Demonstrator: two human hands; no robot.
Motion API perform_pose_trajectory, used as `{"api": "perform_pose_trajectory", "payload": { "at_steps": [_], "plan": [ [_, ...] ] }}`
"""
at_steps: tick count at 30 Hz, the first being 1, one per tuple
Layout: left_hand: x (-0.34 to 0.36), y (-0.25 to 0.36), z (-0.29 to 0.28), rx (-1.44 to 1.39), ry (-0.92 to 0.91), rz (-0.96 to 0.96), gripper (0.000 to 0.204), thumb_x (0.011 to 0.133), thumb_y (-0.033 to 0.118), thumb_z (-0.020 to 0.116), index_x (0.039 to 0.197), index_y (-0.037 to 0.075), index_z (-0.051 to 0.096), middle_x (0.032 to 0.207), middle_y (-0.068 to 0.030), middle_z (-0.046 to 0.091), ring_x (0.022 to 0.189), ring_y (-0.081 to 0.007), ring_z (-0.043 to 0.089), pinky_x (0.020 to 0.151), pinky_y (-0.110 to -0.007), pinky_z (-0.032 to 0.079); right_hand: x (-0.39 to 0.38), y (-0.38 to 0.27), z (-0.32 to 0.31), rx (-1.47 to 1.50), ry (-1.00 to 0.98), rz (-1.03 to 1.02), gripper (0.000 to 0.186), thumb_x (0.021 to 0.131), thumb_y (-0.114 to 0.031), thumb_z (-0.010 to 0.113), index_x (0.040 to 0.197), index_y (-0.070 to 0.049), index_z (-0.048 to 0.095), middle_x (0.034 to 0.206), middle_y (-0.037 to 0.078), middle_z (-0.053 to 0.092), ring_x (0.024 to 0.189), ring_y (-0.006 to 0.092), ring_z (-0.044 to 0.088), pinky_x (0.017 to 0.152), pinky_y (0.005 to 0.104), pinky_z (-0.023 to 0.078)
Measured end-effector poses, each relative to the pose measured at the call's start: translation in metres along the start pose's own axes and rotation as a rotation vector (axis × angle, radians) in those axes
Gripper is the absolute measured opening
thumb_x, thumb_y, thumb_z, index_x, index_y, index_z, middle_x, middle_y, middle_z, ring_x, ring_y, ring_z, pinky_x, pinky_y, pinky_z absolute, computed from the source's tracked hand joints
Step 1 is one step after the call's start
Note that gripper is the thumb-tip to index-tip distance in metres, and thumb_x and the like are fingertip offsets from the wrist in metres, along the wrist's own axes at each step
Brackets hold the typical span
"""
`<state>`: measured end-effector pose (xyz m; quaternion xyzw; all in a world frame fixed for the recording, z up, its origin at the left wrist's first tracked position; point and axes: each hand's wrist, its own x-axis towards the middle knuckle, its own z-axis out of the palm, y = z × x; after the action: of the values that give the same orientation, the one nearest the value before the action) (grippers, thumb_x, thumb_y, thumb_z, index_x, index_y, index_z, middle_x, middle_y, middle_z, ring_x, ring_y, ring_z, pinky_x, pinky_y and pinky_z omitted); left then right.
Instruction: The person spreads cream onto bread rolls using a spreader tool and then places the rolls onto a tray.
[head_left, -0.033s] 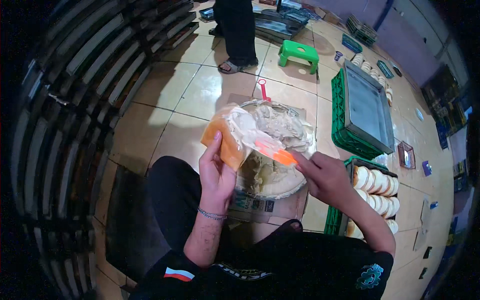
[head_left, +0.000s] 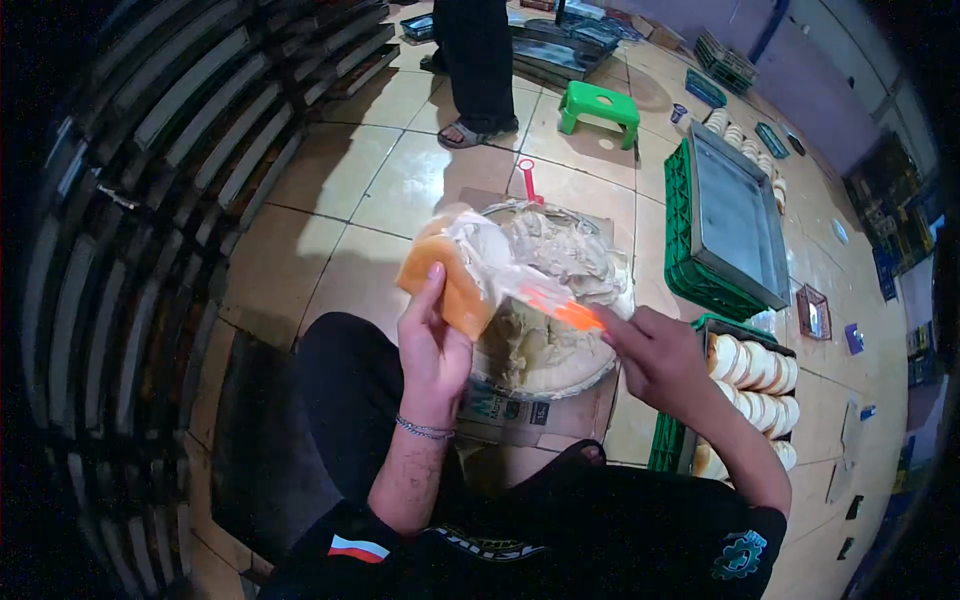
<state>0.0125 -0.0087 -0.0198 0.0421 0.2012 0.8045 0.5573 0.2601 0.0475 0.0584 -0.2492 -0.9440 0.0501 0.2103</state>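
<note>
A split bread bun (head_left: 466, 298) with golden crust is in my left hand (head_left: 434, 350), thumb on the crust, fingers behind it. Pale cream coats its opened inner face. My right hand (head_left: 655, 358) is closed round the orange handle of a spatula (head_left: 578, 316). The spatula's blade, smeared with cream and blurred, lies at the bun's right side. Under both hands stands a wide round basin (head_left: 560, 388) holding a mound of whitish cream (head_left: 570, 250). The basin rests on a flattened cardboard sheet (head_left: 590, 415). A red-handled tool (head_left: 529, 182) sticks out past its far rim.
A crate of several buns (head_left: 752, 365) is by my right arm. Beyond it, a metal tray (head_left: 735, 200) sits on a green crate (head_left: 678, 225). A green stool (head_left: 600, 105) and a standing person's leg (head_left: 475, 65) are ahead. Stacked trays (head_left: 200, 130) line the left.
My right hand and the spatula have shifted slightly to the right and down. The bun has tilted a little to the left in my left hand.
</note>
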Motion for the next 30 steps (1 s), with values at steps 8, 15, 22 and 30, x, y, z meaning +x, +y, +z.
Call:
{"api": "perform_pose_trajectory", "payload": {
  "at_steps": [8, 15, 22, 30],
  "plan": [
    [-0.004, -0.025, 0.007, 0.781, -0.090, 0.519, 0.067, 0.074, -0.003, 0.077, 0.135, -0.001, 0.050, 0.129, -0.0145, 0.060, 0.121, -0.0266, 0.057, 0.103, -0.039, 0.046, 0.012, -0.013, 0.005, 0.867, -0.032, 0.637, 0.032, 0.103, -0.021, 0.050, 0.125, 0.000, 0.062, 0.069, -0.006, 0.048, 0.055, 0.0014, 0.040, 0.046, 0.0191, 0.034],
    [0.000, -0.028, 0.022, 1.266, -0.320, 0.881, 0.063, 0.073, -0.004, 0.074, 0.133, -0.002, 0.053, 0.134, -0.0189, 0.059, 0.125, -0.0320, 0.056, 0.106, -0.039, 0.044, 0.018, -0.037, -0.018, 0.735, -0.085, 0.619, 0.028, 0.101, -0.016, 0.050, 0.114, 0.005, 0.063, 0.068, 0.010, 0.057, 0.063, 0.0143, 0.054, 0.059, 0.0328, 0.045],
    [-0.001, -0.020, 0.021, 1.423, -0.235, 0.928, 0.059, 0.075, -0.004, 0.071, 0.132, -0.003, 0.055, 0.134, -0.0197, 0.059, 0.124, -0.0319, 0.057, 0.105, -0.039, 0.045, -0.003, -0.049, -0.012, 0.382, -0.076, 0.158, 0.041, 0.090, -0.004, 0.052, 0.130, 0.005, 0.050, 0.085, 0.019, 0.061, 0.071, 0.0352, 0.064, 0.060, 0.0441, 0.052],
    [0.001, -0.010, 0.018, 1.451, -0.145, 0.943, 0.060, 0.077, -0.002, 0.071, 0.135, -0.002, 0.054, 0.129, -0.0177, 0.062, 0.119, -0.0265, 0.061, 0.100, -0.035, 0.048, -0.012, -0.052, -0.024, 0.215, -0.194, 0.025, 0.042, 0.091, -0.002, 0.056, 0.132, 0.001, 0.053, 0.068, 0.011, 0.052, 0.055, 0.0283, 0.057, 0.051, 0.0406, 0.047]
  ]
}}
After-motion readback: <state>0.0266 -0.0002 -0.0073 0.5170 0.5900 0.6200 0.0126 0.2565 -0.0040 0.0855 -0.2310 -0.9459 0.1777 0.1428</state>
